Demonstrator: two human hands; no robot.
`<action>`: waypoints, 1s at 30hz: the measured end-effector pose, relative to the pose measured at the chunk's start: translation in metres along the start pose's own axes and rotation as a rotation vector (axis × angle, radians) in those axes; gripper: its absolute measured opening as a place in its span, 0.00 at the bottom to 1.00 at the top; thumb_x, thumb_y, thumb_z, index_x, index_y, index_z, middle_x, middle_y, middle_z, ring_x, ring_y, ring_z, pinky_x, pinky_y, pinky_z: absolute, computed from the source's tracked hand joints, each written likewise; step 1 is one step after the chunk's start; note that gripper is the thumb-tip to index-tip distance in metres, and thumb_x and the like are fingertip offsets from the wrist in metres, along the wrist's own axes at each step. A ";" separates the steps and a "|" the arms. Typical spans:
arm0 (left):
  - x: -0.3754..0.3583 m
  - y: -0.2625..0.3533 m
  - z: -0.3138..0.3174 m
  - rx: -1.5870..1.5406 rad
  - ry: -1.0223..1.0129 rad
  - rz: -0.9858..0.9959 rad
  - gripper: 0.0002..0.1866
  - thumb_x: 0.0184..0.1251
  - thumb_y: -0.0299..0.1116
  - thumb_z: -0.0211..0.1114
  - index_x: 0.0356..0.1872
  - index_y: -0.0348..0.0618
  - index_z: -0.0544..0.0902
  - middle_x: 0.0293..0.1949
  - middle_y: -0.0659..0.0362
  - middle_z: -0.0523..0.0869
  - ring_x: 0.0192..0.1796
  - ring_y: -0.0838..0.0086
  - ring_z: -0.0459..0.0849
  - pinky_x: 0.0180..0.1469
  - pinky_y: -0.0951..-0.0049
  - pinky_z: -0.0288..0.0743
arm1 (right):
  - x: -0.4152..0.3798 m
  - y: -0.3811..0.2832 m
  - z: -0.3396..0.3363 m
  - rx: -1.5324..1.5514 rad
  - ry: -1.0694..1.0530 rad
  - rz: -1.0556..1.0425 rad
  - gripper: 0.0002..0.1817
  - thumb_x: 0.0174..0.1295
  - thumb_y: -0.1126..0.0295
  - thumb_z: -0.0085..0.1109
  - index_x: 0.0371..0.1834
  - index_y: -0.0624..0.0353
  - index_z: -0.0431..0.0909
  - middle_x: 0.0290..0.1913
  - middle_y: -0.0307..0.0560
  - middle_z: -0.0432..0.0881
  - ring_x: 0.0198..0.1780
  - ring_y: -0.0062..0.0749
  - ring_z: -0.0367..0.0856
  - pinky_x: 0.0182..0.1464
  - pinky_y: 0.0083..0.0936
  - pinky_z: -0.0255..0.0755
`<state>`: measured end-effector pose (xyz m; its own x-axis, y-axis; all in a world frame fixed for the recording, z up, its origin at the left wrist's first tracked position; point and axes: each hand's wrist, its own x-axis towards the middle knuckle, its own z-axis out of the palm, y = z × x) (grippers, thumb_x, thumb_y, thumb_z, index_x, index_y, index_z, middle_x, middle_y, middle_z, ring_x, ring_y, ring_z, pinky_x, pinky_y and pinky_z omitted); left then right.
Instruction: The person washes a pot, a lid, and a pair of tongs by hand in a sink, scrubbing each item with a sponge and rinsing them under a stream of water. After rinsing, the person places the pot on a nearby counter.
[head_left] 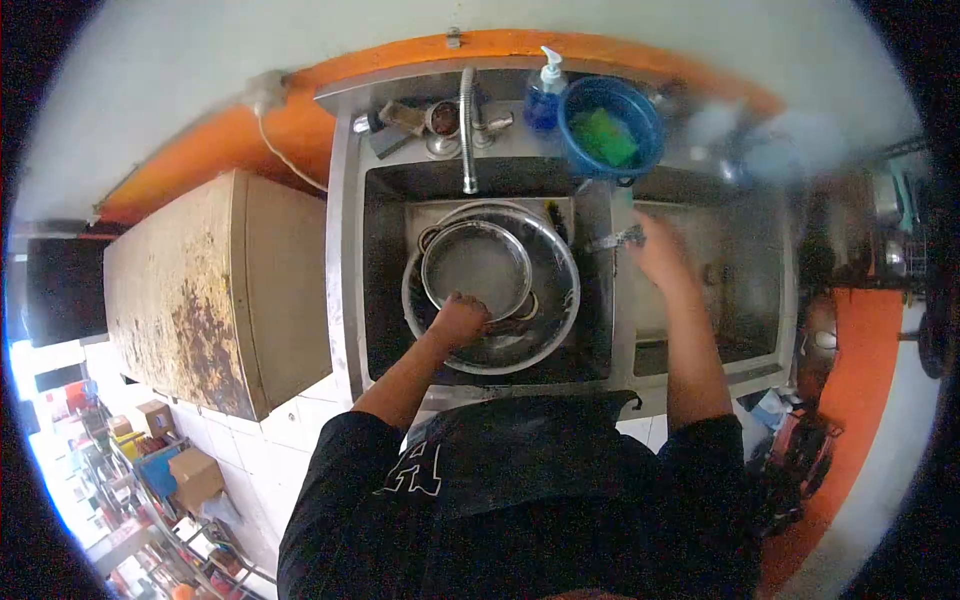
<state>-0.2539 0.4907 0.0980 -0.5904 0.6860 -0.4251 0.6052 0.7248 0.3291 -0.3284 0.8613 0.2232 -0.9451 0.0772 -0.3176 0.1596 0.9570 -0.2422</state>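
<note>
A round metal pot (476, 262) with loop handles sits tilted inside a large, shiny round basin (567, 300) in the left sink bowl. My left hand (462, 318) is closed on the pot's near rim. My right hand (658, 252) is over the divider between the two sink bowls, slightly smeared by motion. Its fingers are bent around a small dark and silvery thing (618, 238) whose kind I cannot make out. Beyond that hand, a blue plastic tub (568, 140) holds a green sponge (606, 138).
A curved metal faucet (467, 130) hangs over the left bowl. Behind the sink stand a blue soap pump bottle (542, 105) and a brown scrubber (403, 117). A stained, rusty cabinet (285, 290) adjoins the left side. Boxes (195, 475) lie on the floor at lower left.
</note>
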 end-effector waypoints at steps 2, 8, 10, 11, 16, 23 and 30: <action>0.000 0.004 0.003 0.179 -0.081 -0.031 0.13 0.62 0.44 0.57 0.38 0.48 0.84 0.40 0.58 0.85 0.47 0.65 0.82 0.53 0.58 0.68 | -0.005 -0.016 -0.017 0.052 0.062 0.008 0.34 0.54 0.63 0.66 0.67 0.46 0.67 0.53 0.60 0.78 0.55 0.57 0.76 0.58 0.43 0.70; -0.015 0.004 -0.018 0.154 0.190 -0.035 0.08 0.58 0.38 0.58 0.28 0.50 0.83 0.31 0.60 0.85 0.38 0.65 0.84 0.48 0.59 0.68 | 0.003 -0.044 -0.061 -0.013 0.361 -0.216 0.24 0.60 0.62 0.62 0.60 0.51 0.73 0.52 0.53 0.80 0.53 0.51 0.79 0.56 0.40 0.71; -0.018 -0.001 -0.025 0.144 0.226 -0.046 0.08 0.58 0.39 0.58 0.28 0.50 0.82 0.30 0.59 0.85 0.38 0.65 0.84 0.47 0.60 0.68 | 0.012 -0.056 -0.075 0.096 0.373 -0.206 0.21 0.61 0.63 0.61 0.58 0.53 0.75 0.52 0.53 0.81 0.52 0.48 0.80 0.55 0.38 0.72; -0.018 -0.003 -0.028 0.140 0.262 -0.053 0.08 0.57 0.39 0.59 0.27 0.50 0.82 0.30 0.59 0.85 0.38 0.65 0.84 0.47 0.60 0.67 | 0.018 -0.064 -0.084 0.208 0.389 -0.192 0.19 0.62 0.63 0.60 0.56 0.54 0.76 0.51 0.52 0.81 0.51 0.46 0.81 0.54 0.36 0.73; -0.024 -0.002 -0.082 0.038 0.306 -0.118 0.06 0.57 0.37 0.61 0.28 0.50 0.82 0.31 0.57 0.85 0.37 0.62 0.83 0.46 0.58 0.67 | 0.100 -0.055 -0.067 0.262 0.327 -0.217 0.18 0.62 0.64 0.60 0.54 0.58 0.77 0.52 0.53 0.81 0.52 0.45 0.81 0.54 0.33 0.73; -0.036 -0.005 -0.102 -0.592 0.446 -0.293 0.11 0.65 0.39 0.61 0.36 0.41 0.83 0.28 0.55 0.84 0.31 0.62 0.83 0.35 0.64 0.70 | 0.162 -0.069 -0.046 -0.115 0.054 -0.165 0.29 0.56 0.70 0.59 0.64 0.57 0.69 0.61 0.61 0.73 0.63 0.56 0.70 0.65 0.41 0.65; -0.030 0.006 -0.048 -1.420 0.823 -0.612 0.20 0.72 0.42 0.58 0.24 0.37 0.77 0.19 0.66 0.71 0.25 0.83 0.65 0.28 0.76 0.62 | 0.203 -0.057 -0.017 -0.228 -0.102 -0.102 0.29 0.65 0.70 0.44 0.72 0.56 0.58 0.73 0.57 0.57 0.73 0.50 0.57 0.73 0.39 0.53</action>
<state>-0.2584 0.4776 0.1536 -0.8999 -0.1582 -0.4063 -0.4181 0.0485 0.9071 -0.5339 0.8269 0.1882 -0.9174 -0.0404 -0.3960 -0.0143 0.9975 -0.0688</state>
